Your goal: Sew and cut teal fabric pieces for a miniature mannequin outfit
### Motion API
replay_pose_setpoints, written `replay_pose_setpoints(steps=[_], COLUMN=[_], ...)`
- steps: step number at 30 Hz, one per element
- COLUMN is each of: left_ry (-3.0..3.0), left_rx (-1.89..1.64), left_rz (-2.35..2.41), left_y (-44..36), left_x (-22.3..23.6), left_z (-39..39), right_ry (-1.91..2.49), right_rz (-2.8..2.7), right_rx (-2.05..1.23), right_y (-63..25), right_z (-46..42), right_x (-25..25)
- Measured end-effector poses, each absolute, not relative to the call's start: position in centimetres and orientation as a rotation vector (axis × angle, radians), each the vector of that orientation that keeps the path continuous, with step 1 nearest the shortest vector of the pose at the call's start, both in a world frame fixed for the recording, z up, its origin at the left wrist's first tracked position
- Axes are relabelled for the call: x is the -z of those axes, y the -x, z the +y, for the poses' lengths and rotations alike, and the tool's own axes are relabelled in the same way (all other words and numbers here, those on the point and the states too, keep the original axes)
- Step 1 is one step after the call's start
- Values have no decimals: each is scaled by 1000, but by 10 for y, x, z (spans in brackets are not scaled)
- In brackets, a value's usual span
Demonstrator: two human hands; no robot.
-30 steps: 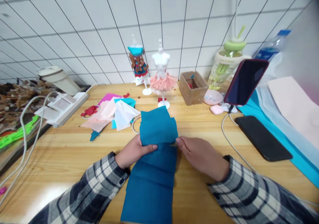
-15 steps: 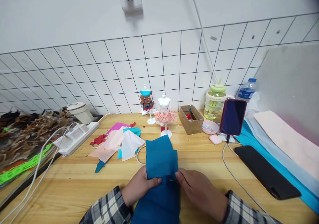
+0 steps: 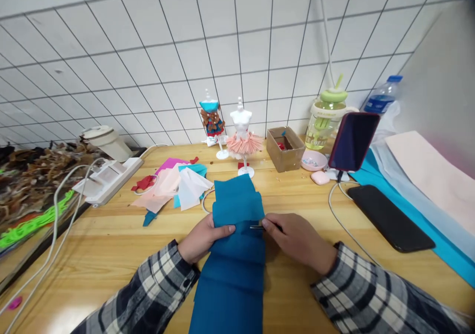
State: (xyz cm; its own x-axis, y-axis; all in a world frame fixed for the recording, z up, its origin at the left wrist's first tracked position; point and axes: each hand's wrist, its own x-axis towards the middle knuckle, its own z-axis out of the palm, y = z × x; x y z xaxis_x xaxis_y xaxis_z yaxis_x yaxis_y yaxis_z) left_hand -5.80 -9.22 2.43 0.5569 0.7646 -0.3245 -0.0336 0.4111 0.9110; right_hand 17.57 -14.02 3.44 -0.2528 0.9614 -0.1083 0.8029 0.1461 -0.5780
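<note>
A long strip of teal paper (image 3: 233, 260) lies folded in pleats on the wooden table (image 3: 104, 235), running from the near edge toward the wall. My left hand (image 3: 204, 237) pinches the left side of a fold, thumb on top. My right hand (image 3: 300, 240) is closed at the right side of the same fold, fingertips around a thin dark metal tool (image 3: 258, 227) that points onto the paper.
Two small dress-form mannequins (image 3: 241, 131) stand behind the paper, beside a cardboard box (image 3: 285, 151). Loose pink, white and teal paper scraps (image 3: 174, 185) lie at the left. A propped phone (image 3: 352, 141), a flat black phone (image 3: 389, 217), a green jug (image 3: 326, 119) and cables are at the right.
The view tilted up and then back down. Both hands stayed at the same fold of the teal paper; the thin tool in my right hand now shows more clearly.
</note>
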Motion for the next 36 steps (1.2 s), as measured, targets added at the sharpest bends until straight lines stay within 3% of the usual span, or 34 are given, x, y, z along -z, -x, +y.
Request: replay_pose_setpoints(steps=[12,36], left_ry=[-1033,-1112], left_rx=[-538,-526], left_rz=[877,883], left_y=[59,58], left_x=[-22,-20], left_z=[-90,-92], right_ry=[1913,1818], right_rz=[-2230,-2199], right_rx=[-548,-778], right_y=[-176,-177], right_z=[-142,-141], right_x=[-36,-34])
